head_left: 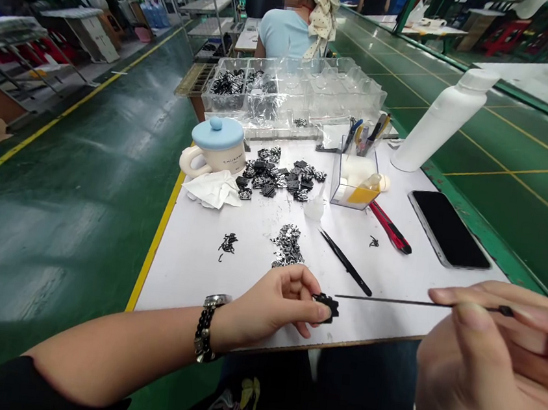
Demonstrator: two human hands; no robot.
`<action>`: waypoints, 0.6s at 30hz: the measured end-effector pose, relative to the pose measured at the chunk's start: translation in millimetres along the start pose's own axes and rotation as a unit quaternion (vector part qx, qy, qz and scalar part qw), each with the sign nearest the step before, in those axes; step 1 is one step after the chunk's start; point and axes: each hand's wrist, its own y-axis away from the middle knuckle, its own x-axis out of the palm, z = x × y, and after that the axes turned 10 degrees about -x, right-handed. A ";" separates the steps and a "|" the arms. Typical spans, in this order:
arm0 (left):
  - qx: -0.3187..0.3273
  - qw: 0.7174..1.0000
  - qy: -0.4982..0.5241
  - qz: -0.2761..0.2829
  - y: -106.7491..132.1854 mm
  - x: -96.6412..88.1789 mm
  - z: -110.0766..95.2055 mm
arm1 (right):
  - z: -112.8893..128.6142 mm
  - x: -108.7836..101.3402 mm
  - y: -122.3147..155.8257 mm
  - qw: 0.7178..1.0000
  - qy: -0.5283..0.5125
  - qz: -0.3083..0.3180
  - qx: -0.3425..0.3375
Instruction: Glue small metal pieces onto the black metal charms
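Note:
Near the table's front edge, my left hand (pixel 288 301) pinches a small black plastic part (pixel 326 308) between thumb and fingers. My right hand (pixel 487 364), closer to the camera, is closed on a thin dark rod (pixel 391 300) held level. The rod's tip points left and ends beside the black part; whether they touch, I cannot tell. Black tweezers (pixel 346 263) lie just beyond the part. A pile of small shiny metal pieces (pixel 289 244) sits past my left hand, and a heap of black parts (pixel 281 178) lies farther back.
A lidded mug (pixel 218 150) and crumpled tissue (pixel 214 189) stand at back left. To the right are a clear pen box (pixel 355 181), red cutter (pixel 389 227), phone (pixel 449 230) and white bottle (pixel 444 122). Clear trays (pixel 290 92) line the back; a person (pixel 287 33) sits beyond.

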 end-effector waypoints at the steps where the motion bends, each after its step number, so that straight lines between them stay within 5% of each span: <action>1: 0.009 1.000 -0.021 -0.003 1.1 0.1 -0.3 | 4.3 0.8 0.5 0.999 -0.014 0.033 0.034; 4: 0.026 0.997 -0.066 -0.009 3.7 0.4 -1.5 | 10.5 3.4 4.1 0.993 -0.050 0.082 0.064; 13: 0.032 0.997 -0.075 -0.011 3.6 1.0 -1.3 | -1.5 8.0 7.6 0.997 -0.065 0.038 -0.023; 18: 0.026 0.997 -0.068 -0.012 4.0 1.2 -1.7 | 1.8 7.5 7.2 0.998 -0.058 0.031 -0.002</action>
